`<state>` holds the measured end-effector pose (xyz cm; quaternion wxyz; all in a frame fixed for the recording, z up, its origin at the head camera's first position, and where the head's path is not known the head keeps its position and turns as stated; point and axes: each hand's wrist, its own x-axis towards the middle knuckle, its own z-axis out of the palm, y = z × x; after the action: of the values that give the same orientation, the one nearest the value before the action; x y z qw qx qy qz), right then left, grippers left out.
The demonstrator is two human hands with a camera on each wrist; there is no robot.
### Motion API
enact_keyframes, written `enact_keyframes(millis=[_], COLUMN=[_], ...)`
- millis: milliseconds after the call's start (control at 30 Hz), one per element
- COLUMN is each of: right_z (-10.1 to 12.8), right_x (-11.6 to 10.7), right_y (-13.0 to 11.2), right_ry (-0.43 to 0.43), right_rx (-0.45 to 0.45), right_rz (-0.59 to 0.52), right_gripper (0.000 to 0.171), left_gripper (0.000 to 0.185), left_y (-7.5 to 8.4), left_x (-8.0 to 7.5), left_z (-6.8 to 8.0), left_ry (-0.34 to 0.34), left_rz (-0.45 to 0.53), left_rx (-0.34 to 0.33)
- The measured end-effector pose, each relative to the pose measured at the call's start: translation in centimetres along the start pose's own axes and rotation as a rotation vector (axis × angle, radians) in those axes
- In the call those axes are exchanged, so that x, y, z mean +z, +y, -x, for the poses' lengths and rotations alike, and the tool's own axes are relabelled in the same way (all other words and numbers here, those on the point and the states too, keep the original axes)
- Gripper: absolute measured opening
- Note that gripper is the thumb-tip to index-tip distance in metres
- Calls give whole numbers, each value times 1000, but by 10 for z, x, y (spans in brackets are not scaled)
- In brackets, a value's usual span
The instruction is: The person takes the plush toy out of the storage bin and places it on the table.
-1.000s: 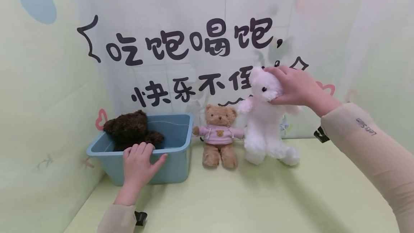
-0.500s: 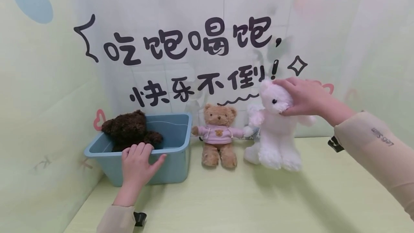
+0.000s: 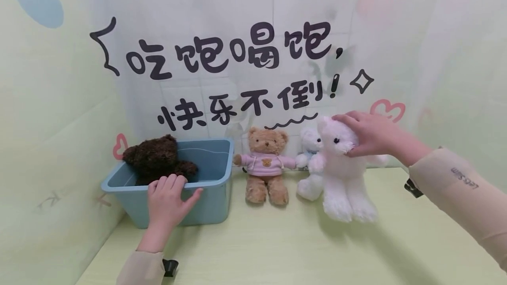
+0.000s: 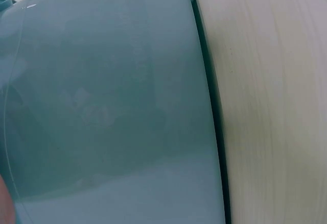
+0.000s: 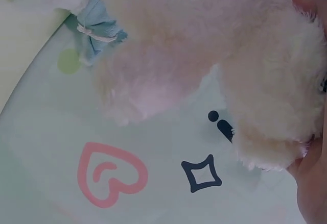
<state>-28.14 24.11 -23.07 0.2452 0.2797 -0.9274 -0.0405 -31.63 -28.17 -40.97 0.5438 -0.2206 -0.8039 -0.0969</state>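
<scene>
White plush bear has come down and to the right vs 1 s ago: feet now on the green tabletop, at approx 3 o'clock of the tan bear in a pink hoodie. That shift uncovers a smaller white bear w/ a blue scarf behind it, hidden before. Right hand grips the white bear's head, fingers curled round it. Left hand hasn't moved; it holds the near rim of the blue plastic bin, fingers hooked over the edge. Looks like the bear is being set down, not lifted.

Count: 4 plush bears – 1 dark brown bear in the bin at 9 o'clock, 1 tan, 2 white. 1 bin. 2 hands.
</scene>
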Motion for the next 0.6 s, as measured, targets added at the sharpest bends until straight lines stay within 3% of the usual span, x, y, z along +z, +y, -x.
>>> enact_keyframes(millis=[200, 600], right_z=[8, 29], right_x=[14, 51], right_y=[2, 3], right_ry=[-59, -81], right_rx=[-51, -92], right_rz=[-34, -68], right_gripper=[83, 83], left_gripper=[64, 65], left_y=[1, 2], left_x=[-1, -1], left_z=[-3, 0], left_ry=[-18, 1], left_rz=[0, 1], left_rx=[-5, -8])
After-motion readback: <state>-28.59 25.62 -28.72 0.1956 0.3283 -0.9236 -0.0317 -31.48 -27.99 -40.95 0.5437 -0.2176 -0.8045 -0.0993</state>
